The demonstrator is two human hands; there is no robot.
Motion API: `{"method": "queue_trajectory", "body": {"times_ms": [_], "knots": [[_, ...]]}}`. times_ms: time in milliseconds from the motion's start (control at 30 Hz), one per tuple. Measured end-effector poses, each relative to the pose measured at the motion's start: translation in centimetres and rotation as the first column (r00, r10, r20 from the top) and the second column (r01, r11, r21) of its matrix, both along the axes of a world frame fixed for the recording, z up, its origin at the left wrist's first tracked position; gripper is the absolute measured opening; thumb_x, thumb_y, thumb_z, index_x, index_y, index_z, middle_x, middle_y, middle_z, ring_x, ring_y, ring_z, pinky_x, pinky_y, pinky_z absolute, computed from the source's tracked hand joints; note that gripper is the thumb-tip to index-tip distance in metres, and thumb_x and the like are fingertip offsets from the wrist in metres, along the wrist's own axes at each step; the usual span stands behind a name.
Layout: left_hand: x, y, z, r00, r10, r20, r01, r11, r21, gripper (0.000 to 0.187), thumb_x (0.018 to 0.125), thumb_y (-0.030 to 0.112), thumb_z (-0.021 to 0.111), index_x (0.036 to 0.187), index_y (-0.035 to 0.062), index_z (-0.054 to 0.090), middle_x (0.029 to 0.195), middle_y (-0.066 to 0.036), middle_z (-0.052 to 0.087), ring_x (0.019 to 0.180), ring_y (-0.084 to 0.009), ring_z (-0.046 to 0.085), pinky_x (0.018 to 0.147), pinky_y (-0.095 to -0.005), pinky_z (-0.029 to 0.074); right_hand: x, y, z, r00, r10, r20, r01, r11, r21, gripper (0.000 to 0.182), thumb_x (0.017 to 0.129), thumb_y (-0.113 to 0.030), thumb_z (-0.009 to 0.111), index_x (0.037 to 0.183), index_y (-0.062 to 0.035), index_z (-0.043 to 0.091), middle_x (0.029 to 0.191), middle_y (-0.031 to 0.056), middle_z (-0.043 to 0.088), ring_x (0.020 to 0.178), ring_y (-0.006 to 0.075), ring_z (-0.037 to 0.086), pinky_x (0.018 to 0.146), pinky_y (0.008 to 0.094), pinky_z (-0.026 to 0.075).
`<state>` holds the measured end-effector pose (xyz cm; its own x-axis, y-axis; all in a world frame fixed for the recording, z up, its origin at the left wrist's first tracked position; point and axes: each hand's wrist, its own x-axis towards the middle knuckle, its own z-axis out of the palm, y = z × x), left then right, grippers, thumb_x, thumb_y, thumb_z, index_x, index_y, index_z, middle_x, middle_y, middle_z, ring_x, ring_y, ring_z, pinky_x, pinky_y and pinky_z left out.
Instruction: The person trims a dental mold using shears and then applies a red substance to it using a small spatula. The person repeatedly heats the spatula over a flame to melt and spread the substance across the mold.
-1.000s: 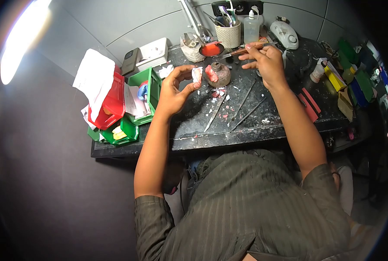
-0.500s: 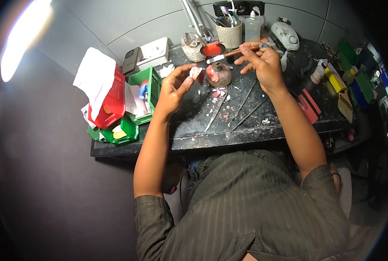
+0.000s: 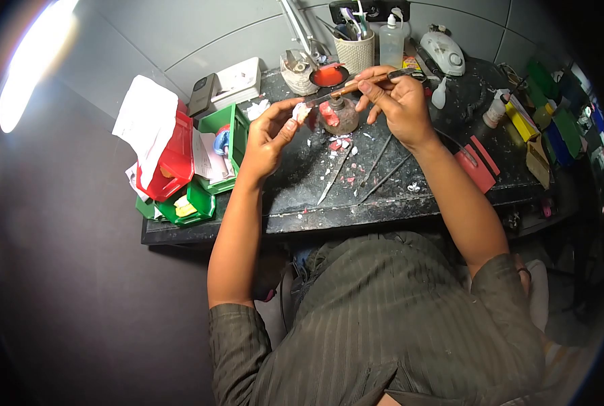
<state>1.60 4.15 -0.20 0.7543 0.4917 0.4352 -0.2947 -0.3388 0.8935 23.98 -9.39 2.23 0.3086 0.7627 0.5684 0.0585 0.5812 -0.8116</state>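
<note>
My left hand (image 3: 267,143) pinches a small white and pink piece (image 3: 301,111), perhaps a dental model with wax, between thumb and fingers. In my right hand (image 3: 403,111) is a wax knife with a brown handle (image 3: 363,84). Its thin blade points left and reaches the piece, though whether it touches is too fine to tell. Below the knife stands a glass spirit burner (image 3: 344,120) with a pink wax lump (image 3: 328,114) at its left side. A dark round pan of red wax (image 3: 329,76) sits behind.
Slim metal tools (image 3: 334,177) and white and pink scraps lie on the black bench (image 3: 288,213). Pink wax sheets (image 3: 474,169) are at right. Green and red bins (image 3: 173,162) stand left. A woven cup (image 3: 355,55), clear bottle (image 3: 391,44) and white device (image 3: 443,53) line the back.
My right hand has moved slightly left and down, bringing the knife blade from above the burner to the piece. My left hand has barely shifted.
</note>
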Motion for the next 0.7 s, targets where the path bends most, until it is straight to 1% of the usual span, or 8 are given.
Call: {"method": "queue_trajectory", "body": {"times_ms": [333,467,633,700], "knots": [[0.08,0.35,-0.26,1.000,0.011,-0.006,-0.011,1.000,0.002,0.046,0.095,0.022,0.064,0.131,-0.0051,0.054,0.121,-0.011,0.063,0.104,-0.0179,0.060,0.095,-0.0325,0.045,-0.12,0.10,-0.24,0.999,-0.032,0.023,0.032,0.999,0.000,0.014,0.095,-0.008,0.063,0.104,0.0032,0.063,0.089,0.0097,0.069,0.068,0.0100,0.065,0.049,0.0202,0.051],[0.00,0.37,-0.29,1.000,0.020,-0.013,-0.020,1.000,0.004,0.045,0.095,0.021,0.064,0.131,-0.0053,0.054,0.121,-0.012,0.063,0.104,-0.0178,0.060,0.095,-0.0327,0.046,-0.41,-0.03,-0.33,0.997,-0.050,0.065,0.048,0.998,0.029,0.014,0.095,-0.008,0.063,0.103,0.0029,0.063,0.088,0.0086,0.068,0.068,0.0088,0.064,0.049,0.0196,0.050],[0.00,0.12,-0.26,0.999,0.046,-0.021,-0.046,0.999,0.024,0.044,0.096,0.021,0.063,0.130,-0.0051,0.054,0.118,-0.011,0.063,0.101,-0.0159,0.059,0.093,-0.0308,0.045,-0.62,0.05,-0.72,0.994,-0.061,0.093,0.056,0.997,0.057,0.014,0.095,-0.010,0.064,0.102,0.0023,0.064,0.087,0.0081,0.068,0.069,0.0081,0.064,0.049,0.0192,0.049],[0.08,0.27,-0.38,0.998,0.056,-0.027,-0.056,0.998,0.023,0.043,0.095,0.019,0.064,0.130,-0.0048,0.055,0.117,-0.010,0.064,0.101,-0.0155,0.059,0.092,-0.0303,0.045,-0.83,-0.05,-0.65,0.991,-0.097,0.094,0.093,0.995,0.047,0.014,0.094,-0.010,0.065,0.101,0.0020,0.064,0.086,0.0076,0.068,0.068,0.0081,0.064,0.049,0.0184,0.049]]}}
